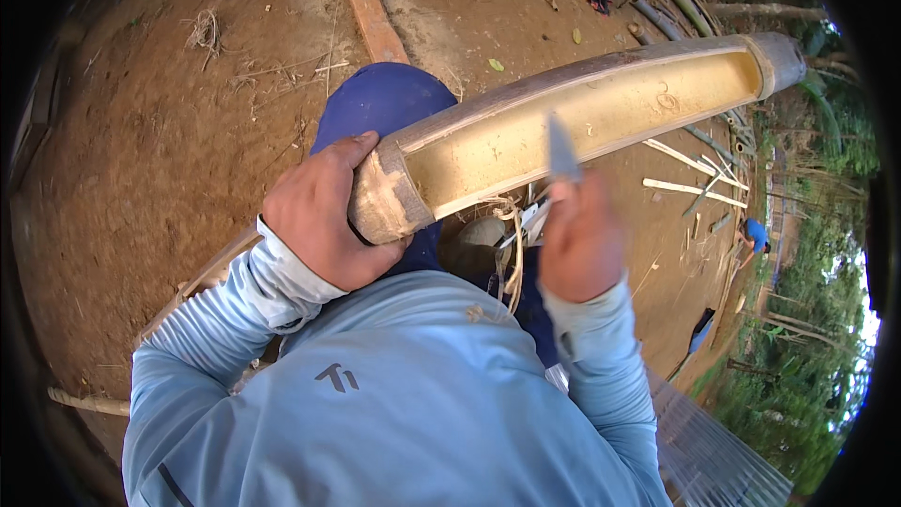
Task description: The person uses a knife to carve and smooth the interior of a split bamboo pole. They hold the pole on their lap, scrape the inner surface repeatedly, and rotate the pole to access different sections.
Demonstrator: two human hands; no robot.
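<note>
A thick bamboo section (pixel 497 150), cut open lengthwise into a trough, lies slantwise across my knee, its far end up at the right. Around its near left end my left hand (pixel 324 207) is wrapped, thumb on top. In my right hand (pixel 584 235), blurred by motion, is a knife (pixel 561 145), its blade pointing up over the trough's lower edge. A few curled shavings (pixel 666 100) sit inside the pale hollow. Whether the blade touches the bamboo I cannot tell.
A wooden plank (pixel 369 0) lies on the dirt ground ahead. Split bamboo strips (pixel 694 178) are scattered at the right, and bamboo poles (pixel 671 9) lie at the far right. Farther right a person in blue (pixel 754 235) bends down. Corrugated sheeting (pixel 709 441) is at the lower right.
</note>
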